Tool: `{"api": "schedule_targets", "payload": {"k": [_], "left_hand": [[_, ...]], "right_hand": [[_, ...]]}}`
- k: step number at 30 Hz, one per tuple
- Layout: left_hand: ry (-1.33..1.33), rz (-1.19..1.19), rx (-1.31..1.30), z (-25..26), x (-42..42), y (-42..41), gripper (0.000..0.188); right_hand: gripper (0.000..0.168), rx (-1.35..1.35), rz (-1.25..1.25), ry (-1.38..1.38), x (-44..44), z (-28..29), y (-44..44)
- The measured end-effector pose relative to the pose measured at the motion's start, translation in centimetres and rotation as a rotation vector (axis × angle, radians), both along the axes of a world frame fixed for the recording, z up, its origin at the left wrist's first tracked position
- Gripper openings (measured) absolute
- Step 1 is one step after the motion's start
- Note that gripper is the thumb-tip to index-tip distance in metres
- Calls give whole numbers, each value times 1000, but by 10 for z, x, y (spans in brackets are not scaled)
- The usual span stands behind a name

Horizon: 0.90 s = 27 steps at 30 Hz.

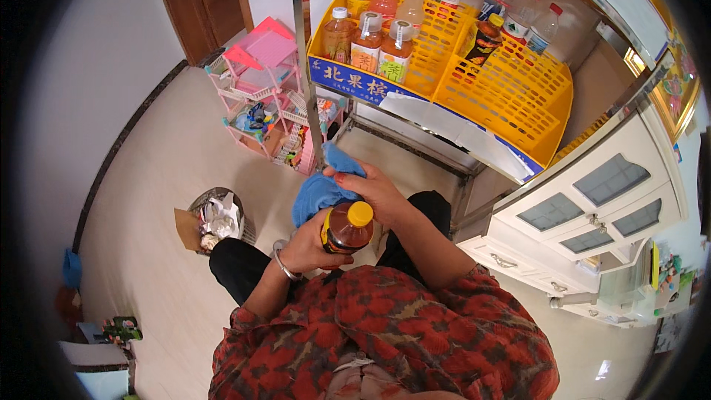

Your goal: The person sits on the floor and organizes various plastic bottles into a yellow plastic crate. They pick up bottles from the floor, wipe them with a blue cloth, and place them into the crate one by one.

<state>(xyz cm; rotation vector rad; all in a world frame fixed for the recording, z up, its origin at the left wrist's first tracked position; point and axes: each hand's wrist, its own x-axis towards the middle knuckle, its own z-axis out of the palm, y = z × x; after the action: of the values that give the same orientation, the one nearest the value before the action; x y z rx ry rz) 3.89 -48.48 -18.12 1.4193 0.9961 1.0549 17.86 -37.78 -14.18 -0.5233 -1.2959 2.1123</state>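
My left hand [308, 247], a silver bangle at its wrist, grips a plastic drink bottle [345, 236] with a yellow cap and dark brown contents. The bottle stands roughly upright in front of my chest, and my fingers hide much of its black and yellow label. Just beyond it, my right hand [377, 191] pinches a blue cloth [319, 194] between thumb and fingers. Folds of the cloth hang behind the bottle, over my left hand's far side; whether they touch the bottle is unclear.
Ahead stands a metal-framed rack with a yellow plastic display tray [516, 105] holding several drink bottles [366, 44] and one yellow-capped bottle [483, 41]. A pink toy house [269, 55] and a waste basket [249, 228] sit on the floor at left. A white cabinet [561, 244] is at right.
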Motion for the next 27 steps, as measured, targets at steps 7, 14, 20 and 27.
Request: {"api": "schedule_targets", "payload": {"k": [7, 14, 20, 27], "left_hand": [[-459, 129, 31, -4, -4, 11, 69], [-672, 222, -5, -3, 2, 21, 60], [-516, 491, 64, -12, -2, 29, 48], [-335, 719, 205, -13, 7, 39, 38]], "right_hand": [[37, 304, -269, -259, 9, -22, 0], [43, 531, -144, -181, 6, -24, 0], [52, 1019, -607, -445, 10, -24, -1], [58, 1142, -302, -477, 12, -23, -21]]}}
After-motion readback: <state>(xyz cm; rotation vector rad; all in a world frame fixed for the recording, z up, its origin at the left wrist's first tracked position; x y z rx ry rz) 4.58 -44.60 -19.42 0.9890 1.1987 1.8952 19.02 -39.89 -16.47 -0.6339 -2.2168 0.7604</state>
